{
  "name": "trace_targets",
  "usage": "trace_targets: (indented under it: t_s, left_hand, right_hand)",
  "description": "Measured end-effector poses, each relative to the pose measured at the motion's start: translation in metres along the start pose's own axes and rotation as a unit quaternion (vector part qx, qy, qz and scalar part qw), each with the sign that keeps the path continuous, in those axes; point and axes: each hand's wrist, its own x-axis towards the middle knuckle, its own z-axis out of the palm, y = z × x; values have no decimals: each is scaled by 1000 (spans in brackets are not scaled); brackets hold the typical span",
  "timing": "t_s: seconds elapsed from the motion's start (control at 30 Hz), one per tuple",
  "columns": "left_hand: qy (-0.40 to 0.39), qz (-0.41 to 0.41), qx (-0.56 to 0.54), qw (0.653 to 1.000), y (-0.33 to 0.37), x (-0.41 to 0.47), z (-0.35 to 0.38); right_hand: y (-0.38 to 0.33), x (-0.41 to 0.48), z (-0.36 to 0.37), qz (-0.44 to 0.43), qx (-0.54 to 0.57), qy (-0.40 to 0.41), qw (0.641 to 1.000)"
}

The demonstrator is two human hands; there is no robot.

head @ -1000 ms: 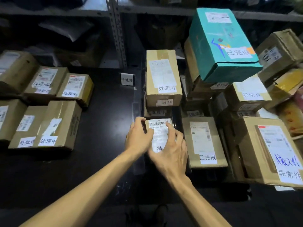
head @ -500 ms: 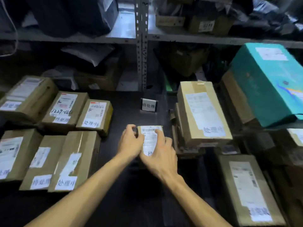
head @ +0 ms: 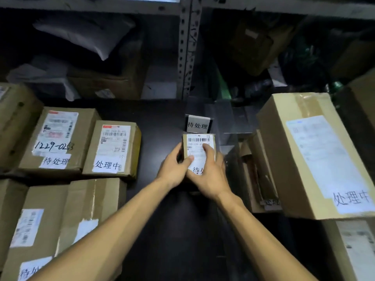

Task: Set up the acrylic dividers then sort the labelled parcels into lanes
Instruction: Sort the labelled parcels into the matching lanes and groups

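Both hands (head: 190,171) grip one small labelled parcel (head: 198,147).

The small parcel (head: 197,148) sits at the middle of the tabletop (head: 158,122), held between the left hand (head: 174,169) on its left side and the right hand (head: 210,176) over its right side and top. Just behind it stands a sign card (head: 197,124), and behind that the shelf upright (head: 185,47). Right of the card stands what seems to be an acrylic divider (head: 233,122), hard to trace in the dim view. Further right, a large parcel (head: 310,155) lies tilted on a lower carton (head: 257,171). On the left, apart from the small parcel, an outer parcel (head: 58,138) and an inner parcel (head: 112,148) lie side by side, with a front parcel (head: 89,207) before them, nearer the person
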Motion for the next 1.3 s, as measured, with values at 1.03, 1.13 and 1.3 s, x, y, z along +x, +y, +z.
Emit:
trace_targets:
  t_s: [1.03,1.13,1.3]
  left_hand:
    - [204,91,57,973,74,-337,-238]
    - [231,100,49,967,64,-360,-276]
    - [231,76,26,970,48,-365,-327]
  right_hand:
    - [-229,-235,21,-324,-6,-155,933]
    - [-258,-254,49,-357,-30,-150,921]
    - [-284,-266,100,-340,-56,-143,928]
